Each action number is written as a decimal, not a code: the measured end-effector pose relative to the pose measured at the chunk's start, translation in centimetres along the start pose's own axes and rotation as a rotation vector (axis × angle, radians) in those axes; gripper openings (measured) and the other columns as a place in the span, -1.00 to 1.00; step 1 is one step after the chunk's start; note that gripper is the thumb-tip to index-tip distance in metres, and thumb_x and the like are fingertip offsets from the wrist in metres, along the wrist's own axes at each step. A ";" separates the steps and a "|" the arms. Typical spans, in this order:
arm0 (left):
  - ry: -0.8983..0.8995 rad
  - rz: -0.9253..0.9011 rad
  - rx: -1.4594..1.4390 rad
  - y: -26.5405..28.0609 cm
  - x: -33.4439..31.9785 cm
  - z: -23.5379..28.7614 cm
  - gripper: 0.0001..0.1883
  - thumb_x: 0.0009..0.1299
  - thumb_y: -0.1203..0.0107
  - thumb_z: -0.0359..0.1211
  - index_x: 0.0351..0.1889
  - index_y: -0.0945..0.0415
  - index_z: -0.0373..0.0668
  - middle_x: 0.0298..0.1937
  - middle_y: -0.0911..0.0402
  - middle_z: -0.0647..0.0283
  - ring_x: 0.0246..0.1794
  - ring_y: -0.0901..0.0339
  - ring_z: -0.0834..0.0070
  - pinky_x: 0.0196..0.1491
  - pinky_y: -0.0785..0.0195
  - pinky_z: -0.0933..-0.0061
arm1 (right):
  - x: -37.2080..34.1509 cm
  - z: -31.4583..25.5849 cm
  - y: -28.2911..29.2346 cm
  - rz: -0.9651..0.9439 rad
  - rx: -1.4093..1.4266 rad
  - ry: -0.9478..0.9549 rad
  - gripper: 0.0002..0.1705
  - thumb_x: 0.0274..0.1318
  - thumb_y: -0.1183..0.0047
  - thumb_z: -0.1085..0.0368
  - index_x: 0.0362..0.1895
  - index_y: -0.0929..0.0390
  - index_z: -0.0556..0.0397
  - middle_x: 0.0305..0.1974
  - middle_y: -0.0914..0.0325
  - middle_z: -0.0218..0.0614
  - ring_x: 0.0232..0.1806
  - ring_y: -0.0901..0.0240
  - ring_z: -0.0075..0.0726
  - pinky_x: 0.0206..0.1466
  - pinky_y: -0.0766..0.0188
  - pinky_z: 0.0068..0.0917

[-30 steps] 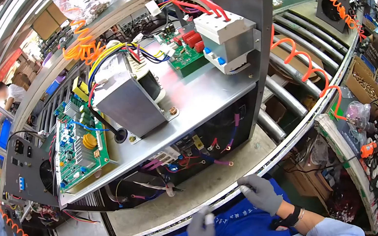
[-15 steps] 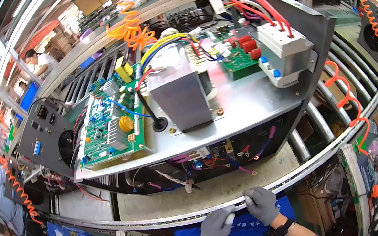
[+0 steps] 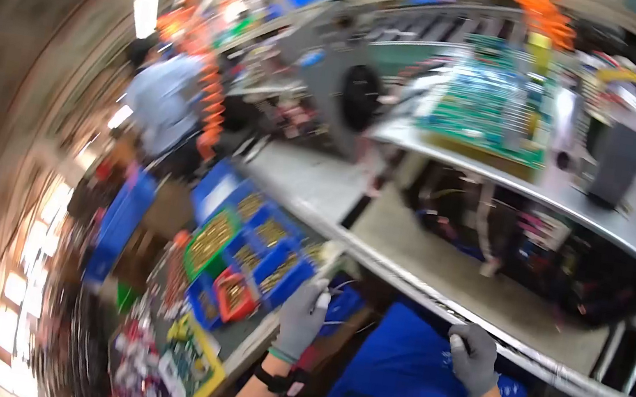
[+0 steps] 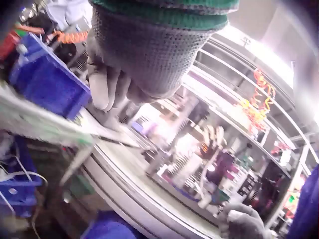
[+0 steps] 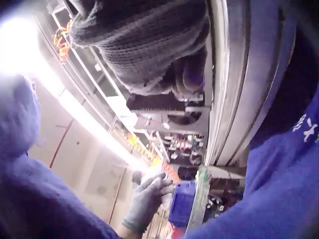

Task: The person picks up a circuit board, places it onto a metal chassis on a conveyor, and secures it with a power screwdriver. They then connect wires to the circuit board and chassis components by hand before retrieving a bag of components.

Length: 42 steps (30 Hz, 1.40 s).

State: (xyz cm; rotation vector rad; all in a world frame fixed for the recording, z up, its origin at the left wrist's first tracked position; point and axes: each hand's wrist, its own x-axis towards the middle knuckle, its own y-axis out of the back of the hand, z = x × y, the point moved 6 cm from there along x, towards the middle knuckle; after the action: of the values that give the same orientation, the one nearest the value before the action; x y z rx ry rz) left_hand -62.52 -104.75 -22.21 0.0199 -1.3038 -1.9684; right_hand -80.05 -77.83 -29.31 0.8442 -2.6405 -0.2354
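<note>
My left hand (image 3: 303, 321), in a grey glove, hovers beside the blue parts bins (image 3: 274, 262) at the bench corner. Its fingers (image 4: 102, 92) are relaxed, and nothing shows in them. Closer to the conveyor's front rail (image 3: 435, 300) is my gloved right hand (image 3: 475, 361), its fingers loosely bent and no object visible in its grasp. Beyond the rail stands a metal chassis (image 3: 613, 224) carrying a green circuit board (image 3: 486, 109) and a grey box-shaped part (image 3: 621, 163). Loose wires hang in its open lower side. Head-view motion blurs the finer parts.
Green (image 3: 213, 242) and red (image 3: 234, 295) bins of small brass-coloured parts sit among the blue ones. A yellow tray (image 3: 197, 358) lies in front. Farther along the line are a dark panel with a fan (image 3: 345, 78) and a person in light blue (image 3: 166, 104). Orange coiled hoses (image 3: 210, 102) hang nearby.
The head view has swung left, so the chassis now appears at the right and the bins are in view. My left hand has moved left from the rail toward the bins, apart from the right hand.
</note>
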 end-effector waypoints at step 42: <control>0.517 -0.310 -0.873 6.3 10.2 -10.0 -0.88 0.33 -0.07 -0.49 -0.25 -0.57 -0.36 -0.36 -0.62 0.16 -0.47 -0.57 0.53 -0.40 -0.49 0.58 | 8.5 -2.9 -22.5 -0.498 1.464 -0.970 -0.51 0.31 0.13 -0.02 0.04 -0.39 0.15 -0.03 -0.45 -0.14 0.00 -0.42 -0.25 0.13 -0.38 -0.30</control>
State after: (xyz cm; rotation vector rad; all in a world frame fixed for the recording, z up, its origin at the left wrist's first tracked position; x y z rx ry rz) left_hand -62.12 -119.79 -18.17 0.2963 -0.0639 -2.4212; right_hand -73.53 -101.14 -30.07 2.2120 -3.0356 1.8054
